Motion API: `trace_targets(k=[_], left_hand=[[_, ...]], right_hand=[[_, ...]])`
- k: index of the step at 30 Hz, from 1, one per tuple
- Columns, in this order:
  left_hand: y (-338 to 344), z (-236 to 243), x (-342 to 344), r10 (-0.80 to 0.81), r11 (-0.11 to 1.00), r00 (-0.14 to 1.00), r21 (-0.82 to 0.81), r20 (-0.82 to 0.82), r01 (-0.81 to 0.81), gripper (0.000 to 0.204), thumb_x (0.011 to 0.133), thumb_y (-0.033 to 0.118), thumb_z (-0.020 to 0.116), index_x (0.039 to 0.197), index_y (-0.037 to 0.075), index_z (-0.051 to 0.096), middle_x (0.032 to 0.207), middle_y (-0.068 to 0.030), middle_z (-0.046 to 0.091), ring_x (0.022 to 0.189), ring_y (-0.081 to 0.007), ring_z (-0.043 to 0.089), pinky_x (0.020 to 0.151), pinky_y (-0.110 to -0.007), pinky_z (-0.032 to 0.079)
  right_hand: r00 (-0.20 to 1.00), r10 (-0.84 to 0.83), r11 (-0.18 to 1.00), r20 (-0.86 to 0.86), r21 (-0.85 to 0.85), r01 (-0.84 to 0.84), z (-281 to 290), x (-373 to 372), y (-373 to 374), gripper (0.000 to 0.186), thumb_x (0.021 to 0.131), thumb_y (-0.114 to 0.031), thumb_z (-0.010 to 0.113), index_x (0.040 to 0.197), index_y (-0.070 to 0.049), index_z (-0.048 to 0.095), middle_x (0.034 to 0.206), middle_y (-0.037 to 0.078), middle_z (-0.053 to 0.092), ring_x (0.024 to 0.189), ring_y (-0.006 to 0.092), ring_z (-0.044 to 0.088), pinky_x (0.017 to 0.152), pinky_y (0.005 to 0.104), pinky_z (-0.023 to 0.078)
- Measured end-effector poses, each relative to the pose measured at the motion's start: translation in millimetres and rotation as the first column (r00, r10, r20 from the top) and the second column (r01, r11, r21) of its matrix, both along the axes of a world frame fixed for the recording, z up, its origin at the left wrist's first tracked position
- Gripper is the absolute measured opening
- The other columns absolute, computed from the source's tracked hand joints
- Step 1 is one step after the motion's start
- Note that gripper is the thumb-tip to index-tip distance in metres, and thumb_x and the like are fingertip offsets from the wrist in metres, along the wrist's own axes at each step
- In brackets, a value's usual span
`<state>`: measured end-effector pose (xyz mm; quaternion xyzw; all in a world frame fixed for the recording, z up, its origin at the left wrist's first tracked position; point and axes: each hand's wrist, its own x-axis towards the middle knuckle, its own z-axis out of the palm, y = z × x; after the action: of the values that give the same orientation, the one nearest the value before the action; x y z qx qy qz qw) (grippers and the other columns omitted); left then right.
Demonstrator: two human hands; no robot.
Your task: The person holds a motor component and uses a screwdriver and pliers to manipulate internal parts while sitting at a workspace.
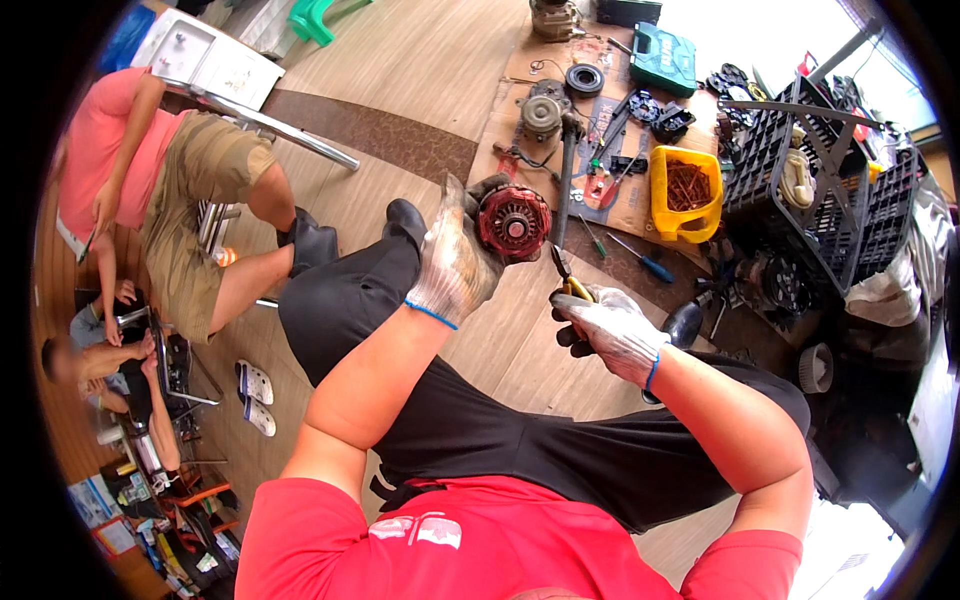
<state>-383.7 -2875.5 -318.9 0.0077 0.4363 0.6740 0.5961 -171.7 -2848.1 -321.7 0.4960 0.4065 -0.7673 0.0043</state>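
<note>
My left hand (455, 255), in a soiled white glove, is closed around a round motor part (515, 222) with red copper windings and a metal centre, held face up between my knees. My right hand (600, 325), also gloved, grips pliers (572, 285) with yellow handles, jaws pointing up toward the motor part's right side, a little apart from it. Behind both hands a long dark bar (565, 175) lies on a cardboard sheet (500, 120), with screwdrivers (650, 265) near its front edge.
Ahead are metal parts (542, 112), a teal case (662, 65) and a yellow container (685, 195) of rusty pieces; black crates (770, 190) stand at right. At left sit a person in pink (130, 170) and another person (115, 370), near white clogs (255, 395).
</note>
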Motion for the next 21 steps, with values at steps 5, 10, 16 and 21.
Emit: trace_targets(k=[5,10,16,21], left_hand=[[-2.2,-2.7,-0.7,-0.021,0.999,1.000,0.033,-0.023,0.022,0.066,0.103,0.063,0.033,0.123,0.005,0.058,0.120,-0.0169,0.065,0.109,-0.0370,0.066,0.083,-0.058,0.060],[-2.6,-0.3,2.1,0.022,1.000,0.999,0.017,-0.031,-0.022,0.063,0.103,0.060,0.037,0.120,0.003,0.058,0.115,-0.0158,0.066,0.106,-0.0323,0.067,0.087,-0.051,0.060],[-1.0,3.6,4.6,0.021,1.000,0.998,-0.006,-0.054,-0.021,0.063,0.104,0.060,0.037,0.121,0.003,0.057,0.115,-0.0155,0.067,0.105,-0.0316,0.067,0.087,-0.050,0.060],[-4.1,2.8,2.2,-0.041,0.999,0.998,0.000,-0.040,0.041,0.064,0.103,0.062,0.033,0.124,0.007,0.057,0.118,-0.0157,0.066,0.108,-0.0346,0.067,0.080,-0.057,0.061]], right_hand=[[1.000,-0.016,1.000,-0.021,-0.016,0.016,-0.7,0.8,-0.8,0.030,0.093,-0.033,0.068,0.100,-0.005,0.063,0.078,0.002,0.056,0.067,0.0125,0.057,0.057,0.0277,0.047],[1.000,-0.019,1.000,-0.022,-0.019,0.019,0.7,-0.1,-1.2,0.029,0.093,-0.033,0.068,0.099,-0.005,0.063,0.076,0.002,0.056,0.067,0.0121,0.057,0.056,0.0276,0.047],[1.000,-0.015,1.000,-0.025,-0.016,0.014,-1.1,0.9,-1.2,0.029,0.094,-0.033,0.067,0.098,-0.005,0.063,0.075,0.002,0.056,0.065,0.0117,0.056,0.055,0.0275,0.045],[1.000,-0.011,0.999,-0.028,-0.034,0.010,-0.1,-0.2,-1.2,0.028,0.094,-0.033,0.066,0.097,-0.005,0.062,0.074,0.002,0.056,0.064,0.0112,0.054,0.055,0.0275,0.044]])
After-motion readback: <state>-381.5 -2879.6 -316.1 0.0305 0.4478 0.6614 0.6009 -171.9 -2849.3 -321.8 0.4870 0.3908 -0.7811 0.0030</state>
